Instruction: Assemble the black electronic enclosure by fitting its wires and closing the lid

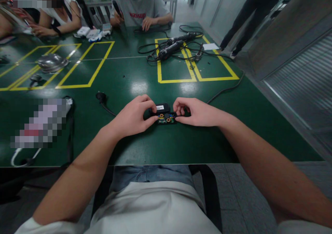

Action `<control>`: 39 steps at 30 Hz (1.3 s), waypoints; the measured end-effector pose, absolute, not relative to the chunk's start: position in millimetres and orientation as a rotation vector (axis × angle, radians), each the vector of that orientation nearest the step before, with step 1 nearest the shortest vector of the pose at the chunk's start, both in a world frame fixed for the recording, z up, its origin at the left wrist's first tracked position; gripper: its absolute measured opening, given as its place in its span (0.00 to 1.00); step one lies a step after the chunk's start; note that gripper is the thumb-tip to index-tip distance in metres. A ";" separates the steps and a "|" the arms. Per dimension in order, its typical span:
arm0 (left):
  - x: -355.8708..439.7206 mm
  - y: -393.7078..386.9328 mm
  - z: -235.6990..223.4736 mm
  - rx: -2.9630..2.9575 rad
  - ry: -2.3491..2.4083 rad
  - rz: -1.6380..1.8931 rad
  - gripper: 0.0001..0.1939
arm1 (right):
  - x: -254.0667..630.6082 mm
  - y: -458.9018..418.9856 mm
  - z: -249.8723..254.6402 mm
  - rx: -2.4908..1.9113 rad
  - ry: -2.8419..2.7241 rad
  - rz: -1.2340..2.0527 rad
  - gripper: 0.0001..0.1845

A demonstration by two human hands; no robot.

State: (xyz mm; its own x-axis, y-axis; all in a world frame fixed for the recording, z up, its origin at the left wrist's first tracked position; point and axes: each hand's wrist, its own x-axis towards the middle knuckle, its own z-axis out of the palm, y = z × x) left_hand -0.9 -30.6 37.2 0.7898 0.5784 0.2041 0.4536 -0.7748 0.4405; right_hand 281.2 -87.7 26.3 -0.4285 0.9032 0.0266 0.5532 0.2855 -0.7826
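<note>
In front of me, an opened black plastic casing (166,107) with a white label lies close to the table's near side. Just below the label, a small circuit board (166,118) with round copper-coloured coils is exposed. My left hand (136,114) grips the left end, thumb by the board and index finger by the black casing. At the other end, my right hand (197,112) has its thumb against the board's right edge, its fingers curled. A black cord with a plug (101,96) runs toward my left hand, and another cord (225,89) leads away behind my right hand.
The green table (124,78) has yellow tape outlines. Black corded electric screwdrivers (171,48) lie tangled at the back right. A metal bowl-shaped part (52,63) and a blurred pale item (41,123) are at left. Several people sit or stand around the far side.
</note>
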 end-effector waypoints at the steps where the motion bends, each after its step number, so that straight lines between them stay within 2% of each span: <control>1: -1.5 -31.8 39.4 2.599 0.751 0.416 0.07 | 280.9 -87.8 26.2 -1.303 -2.095 0.979 0.10; 6: -1.2 -33.8 41.4 2.576 0.710 0.327 0.01 | 278.7 -87.9 25.4 -1.358 -2.134 0.945 0.05; 18: -1.6 -33.2 42.3 2.546 0.752 0.463 0.04 | 278.7 -88.9 29.7 -1.350 -2.108 0.938 0.05; 24: -2.8 -29.3 39.3 2.557 0.712 0.355 0.03 | 280.8 -87.9 31.6 -1.335 -2.119 0.981 0.06; 27: -2.4 -30.2 39.1 2.589 0.705 0.358 0.06 | 279.5 -88.2 31.9 -1.322 -2.115 0.975 0.05; 32: 2.5 -29.7 32.9 2.687 0.748 0.556 0.12 | 279.9 -87.9 29.1 -1.317 -2.097 1.022 0.05; 35: 4.8 -23.6 23.6 2.715 0.800 0.529 0.18 | 282.2 -87.1 26.9 -1.300 -2.069 1.030 0.08; 39: 4.5 -19.4 19.7 2.693 0.852 0.465 0.18 | 284.9 -85.5 25.1 -1.275 -2.031 1.102 0.13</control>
